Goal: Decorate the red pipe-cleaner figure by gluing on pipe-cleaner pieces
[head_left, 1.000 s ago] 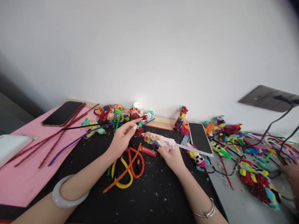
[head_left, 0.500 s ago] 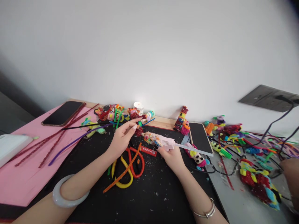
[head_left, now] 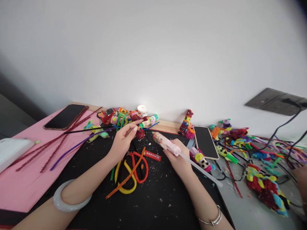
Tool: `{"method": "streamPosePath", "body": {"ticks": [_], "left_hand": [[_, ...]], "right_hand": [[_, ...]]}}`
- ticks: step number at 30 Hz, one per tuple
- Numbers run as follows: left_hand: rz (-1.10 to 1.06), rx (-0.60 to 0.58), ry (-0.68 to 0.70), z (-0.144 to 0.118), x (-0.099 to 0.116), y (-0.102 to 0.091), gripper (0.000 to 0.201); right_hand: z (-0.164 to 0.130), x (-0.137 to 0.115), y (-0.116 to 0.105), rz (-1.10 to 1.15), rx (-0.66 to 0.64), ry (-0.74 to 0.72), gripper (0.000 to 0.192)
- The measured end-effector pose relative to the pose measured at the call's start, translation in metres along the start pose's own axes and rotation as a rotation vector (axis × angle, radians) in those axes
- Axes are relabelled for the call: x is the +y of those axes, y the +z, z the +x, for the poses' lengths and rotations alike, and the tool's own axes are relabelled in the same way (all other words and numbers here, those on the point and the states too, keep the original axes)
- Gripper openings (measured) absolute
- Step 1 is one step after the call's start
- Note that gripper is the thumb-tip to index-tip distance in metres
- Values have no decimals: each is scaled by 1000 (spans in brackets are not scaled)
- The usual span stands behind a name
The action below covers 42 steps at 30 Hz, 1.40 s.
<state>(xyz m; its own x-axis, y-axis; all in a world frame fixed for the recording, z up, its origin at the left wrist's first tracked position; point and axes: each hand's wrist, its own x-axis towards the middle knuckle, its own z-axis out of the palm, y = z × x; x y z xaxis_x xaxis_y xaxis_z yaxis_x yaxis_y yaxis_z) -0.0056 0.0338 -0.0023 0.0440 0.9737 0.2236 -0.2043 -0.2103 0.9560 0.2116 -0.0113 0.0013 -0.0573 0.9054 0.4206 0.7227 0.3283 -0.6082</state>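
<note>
My left hand [head_left: 123, 137] pinches a small dark-red pipe-cleaner figure [head_left: 140, 134] with a bit of green near its top; fingers hide part of it. My right hand [head_left: 178, 156] is wrapped round a pale pink hot glue gun [head_left: 171, 147], its front crusted with coloured bits. A long whitish glue stick [head_left: 201, 171] sticks out of the gun's back end. The nozzle points left toward the red figure, with a gap between them. Below my hands, scissors with red and yellow handles [head_left: 141, 179] lie on the black mat [head_left: 153, 207], an orange pipe cleaner [head_left: 126, 177] across them.
Finished pipe-cleaner figures [head_left: 186, 123] stand and lie along the wall. A white-edged phone [head_left: 206, 143] is at right, a dark phone [head_left: 66, 116] on pink paper [head_left: 21, 188] at left. Cables run from the wall socket [head_left: 275, 100]. Another person's hand [head_left: 301, 179] shows at the right edge.
My right hand has drawn the glue gun's nozzle away from the red figure, and the glue stick now slants downward. The left hand with the figure has shifted slightly left.
</note>
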Motion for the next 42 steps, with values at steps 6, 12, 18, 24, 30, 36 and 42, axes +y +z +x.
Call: {"method": "streamPosePath", "body": {"ticks": [6, 12, 18, 24, 30, 36, 42], "left_hand": [[-29, -40, -31, -2, -1, 0, 19], [236, -120, 82, -5, 9, 2, 18], [391, -242, 188, -11, 9, 6, 15], [486, -393, 283, -16, 9, 12, 17], [519, -454, 340, -17, 7, 14, 18], [496, -437, 311, -18, 7, 15, 18], [433, -364, 248, -18, 8, 14, 18]], "right_hand": [[7, 9, -9, -399, -26, 125, 35], [6, 9, -7, -559, -92, 211, 45], [-1, -10, -4, -197, 35, -115, 32], [-12, -27, 11, 44, 91, -239, 18], [-13, -29, 13, 29, 162, -270, 16], [-12, -31, 12, 41, 203, -290, 13], [-11, -29, 10, 65, 231, -262, 13]]}}
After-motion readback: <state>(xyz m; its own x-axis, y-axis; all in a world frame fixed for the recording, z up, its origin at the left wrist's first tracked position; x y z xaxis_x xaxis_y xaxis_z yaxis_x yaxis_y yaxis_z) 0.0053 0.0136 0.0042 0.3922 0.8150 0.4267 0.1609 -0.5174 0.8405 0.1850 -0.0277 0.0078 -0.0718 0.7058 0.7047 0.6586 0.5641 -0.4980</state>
